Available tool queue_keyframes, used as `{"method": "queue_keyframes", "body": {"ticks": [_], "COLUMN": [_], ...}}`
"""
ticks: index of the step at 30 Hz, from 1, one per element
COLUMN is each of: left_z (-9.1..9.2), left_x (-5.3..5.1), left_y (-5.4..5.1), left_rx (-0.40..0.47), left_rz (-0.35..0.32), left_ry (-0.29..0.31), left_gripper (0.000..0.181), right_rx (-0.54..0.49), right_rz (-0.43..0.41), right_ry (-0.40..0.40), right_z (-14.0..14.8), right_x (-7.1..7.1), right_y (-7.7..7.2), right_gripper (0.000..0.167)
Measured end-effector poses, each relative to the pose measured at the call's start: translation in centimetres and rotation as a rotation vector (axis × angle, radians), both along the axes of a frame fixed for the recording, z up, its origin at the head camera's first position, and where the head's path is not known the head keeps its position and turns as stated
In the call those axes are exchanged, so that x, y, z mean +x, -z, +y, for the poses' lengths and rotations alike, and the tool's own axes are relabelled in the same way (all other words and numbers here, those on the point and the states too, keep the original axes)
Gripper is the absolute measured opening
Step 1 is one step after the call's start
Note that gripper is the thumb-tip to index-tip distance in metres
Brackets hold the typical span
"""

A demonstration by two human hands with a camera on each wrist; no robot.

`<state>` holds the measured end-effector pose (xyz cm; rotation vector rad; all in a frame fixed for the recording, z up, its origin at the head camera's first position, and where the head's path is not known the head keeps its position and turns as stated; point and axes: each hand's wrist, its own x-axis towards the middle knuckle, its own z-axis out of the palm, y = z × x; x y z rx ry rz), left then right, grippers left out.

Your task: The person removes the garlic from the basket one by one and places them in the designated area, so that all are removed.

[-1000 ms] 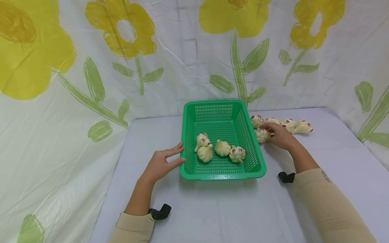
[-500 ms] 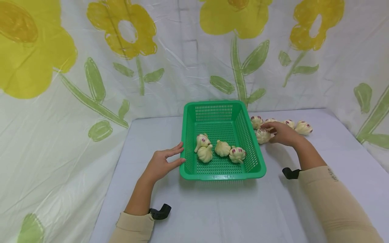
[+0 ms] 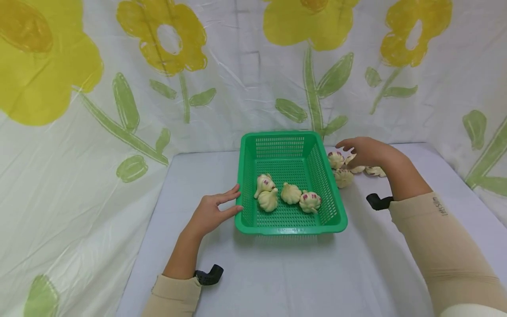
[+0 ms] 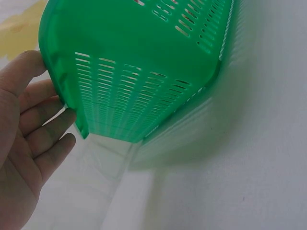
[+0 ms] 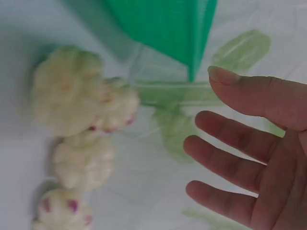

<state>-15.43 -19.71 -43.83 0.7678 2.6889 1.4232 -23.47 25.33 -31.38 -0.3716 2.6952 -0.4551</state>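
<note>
Fingers spread, the left hand [image 3: 207, 215] touches the left rim of the green basket [image 3: 291, 230]; the left wrist view shows the fingertips of that hand [image 4: 29, 124] along the edge of the basket [image 4: 120, 43]. Several garlic bulbs, among them one pale bulb [image 3: 268, 200], lie inside. To the basket's right, the right hand [image 3: 372, 154] is over more garlic [image 3: 343, 178], partly hiding it. Seen from the right wrist, this hand [image 5: 254, 148] has its fingers apart and holds nothing, beside a row of bulbs [image 5: 84, 160].
A white cloth covers the table [image 3: 277, 273], and a white curtain [image 3: 222, 119] with yellow flowers and green leaves hangs behind it. A black device sits at each wrist.
The right hand has lifted off the nearest bulb and moved up and slightly right, over the back bulbs. The left hand and basket have stayed in place.
</note>
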Motion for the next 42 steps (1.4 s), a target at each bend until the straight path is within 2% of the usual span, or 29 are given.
{"method": "queue_keyframes", "body": {"ticks": [5, 9, 15, 21, 27, 33, 42], "left_z": [-0.1, -0.1, -0.1, -0.1, -0.1, 0.0, 0.0], "left_x": [0.0, 0.0, 0.0, -0.1, 0.1, 0.0, -0.1], "left_y": [0.1, 0.1, 0.1, 0.1, 0.0, 0.1, 0.1], "left_rx": [0.005, 0.005, 0.017, 0.006, 0.008, 0.017, 0.010], "left_rz": [0.003, 0.001, -0.012, -0.013, -0.007, -0.011, 0.007], "left_ry": [0.000, 0.000, 0.004, -0.002, 0.000, 0.003, 0.003], "left_gripper": [0.053, 0.053, 0.052, 0.052, 0.052, 0.051, 0.051], "right_rx": [0.033, 0.046, 0.008, -0.086, -0.239, -0.369, -0.457], "right_rz": [-0.019, -0.074, -0.162, -0.154, -0.177, -0.236, -0.302], "right_ry": [-0.028, -0.081, -0.164, -0.233, -0.230, -0.203, -0.110], "right_z": [-2.6, -4.9, -8.4, -11.1, -12.6, -13.4, -14.1], "right_x": [-0.9, -1.4, -2.2, -3.4, -4.1, -4.9, -5.7], "right_y": [-2.3, -3.6, -4.3, -3.0, -1.3, 1.4, 4.9], "right_gripper": [0.068, 0.069, 0.071, 0.069, 0.070, 0.070, 0.067]}}
